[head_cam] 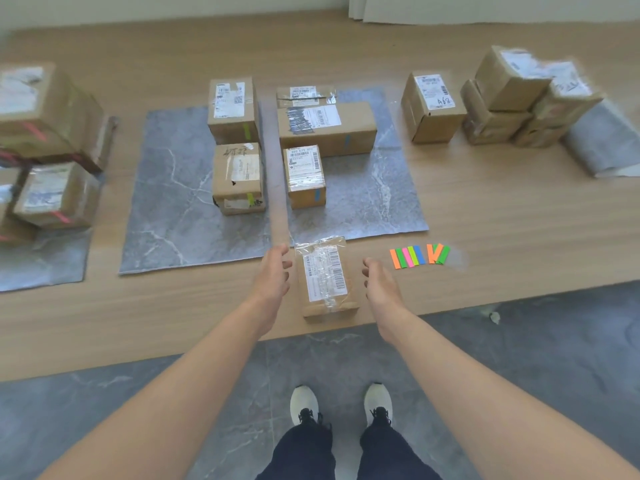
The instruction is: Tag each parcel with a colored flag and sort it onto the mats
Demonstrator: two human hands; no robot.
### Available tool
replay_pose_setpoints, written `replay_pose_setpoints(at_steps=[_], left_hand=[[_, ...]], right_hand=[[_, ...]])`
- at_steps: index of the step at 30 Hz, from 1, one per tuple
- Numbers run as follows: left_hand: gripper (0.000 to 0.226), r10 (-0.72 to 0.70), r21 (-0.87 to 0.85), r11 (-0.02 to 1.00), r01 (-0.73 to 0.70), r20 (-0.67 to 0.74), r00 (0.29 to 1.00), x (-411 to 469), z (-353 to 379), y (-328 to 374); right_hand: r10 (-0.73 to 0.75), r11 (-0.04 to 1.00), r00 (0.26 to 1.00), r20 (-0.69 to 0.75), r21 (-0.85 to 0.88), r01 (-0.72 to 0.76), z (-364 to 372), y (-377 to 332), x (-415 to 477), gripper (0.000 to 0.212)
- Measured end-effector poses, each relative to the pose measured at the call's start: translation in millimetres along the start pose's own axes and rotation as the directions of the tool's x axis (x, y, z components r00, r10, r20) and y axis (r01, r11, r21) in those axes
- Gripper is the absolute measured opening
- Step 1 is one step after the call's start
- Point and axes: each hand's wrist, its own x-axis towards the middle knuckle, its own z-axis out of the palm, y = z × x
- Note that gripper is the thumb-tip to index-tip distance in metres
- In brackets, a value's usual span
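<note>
A taped cardboard parcel [325, 277] with a white barcode label lies on the wooden platform near its front edge. My left hand [273, 273] hovers just left of it and my right hand [379, 280] just right of it, fingers loosely curled, neither clearly touching the box. Coloured paper flags [419, 256] in orange, green, pink and blue lie to the right of the parcel. The middle grey mat [166, 202] carries two parcels with green flags [237, 176]. The right grey mat [374, 199] carries three parcels with blue flags [304, 176].
A left mat [41, 258] holds parcels with red flags [52, 195]. A stack of untagged parcels [498, 98] and a rolled grey mat [602, 143] sit at the far right. The platform's front edge runs just behind my feet [341, 403] on the grey floor.
</note>
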Motion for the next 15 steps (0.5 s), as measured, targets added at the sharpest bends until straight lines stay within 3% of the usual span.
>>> replay_pose_setpoints(at_steps=[6,9,15], left_hand=[[0.03,0.212,-0.072,0.975,-0.212,-0.006,0.977,-1,22,44],[0.031,0.212,-0.15,0.968,-0.202,0.052,0.976,2,44,56],[0.042,0.133,-0.135,0.984,-0.113,0.149,0.98,16,102,54]], right_hand=[[-0.086,0.991,0.993,-0.081,0.097,0.094,-21,-14,7,0.028],[-0.104,0.986,0.985,-0.14,0.115,0.121,-39,-14,15,0.034],[-0.135,0.983,0.978,-0.161,0.104,0.152,-80,-7,53,0.019]])
